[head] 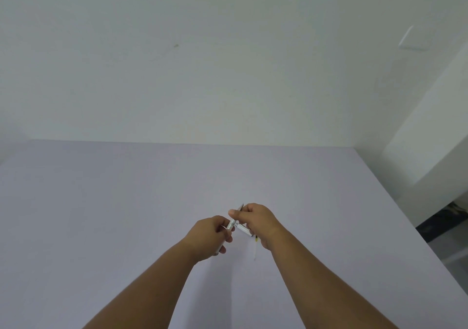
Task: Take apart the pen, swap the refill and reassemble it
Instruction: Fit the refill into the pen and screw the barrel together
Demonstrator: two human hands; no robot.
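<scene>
Head view: hands [238, 227] clasping pen [232, 223].

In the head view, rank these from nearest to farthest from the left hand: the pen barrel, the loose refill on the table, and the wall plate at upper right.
1. Pen barrel: gripped in the left hand.
2. Loose refill: on the table, under the right wrist.
3. Wall plate: high on the wall, far right.
</scene>
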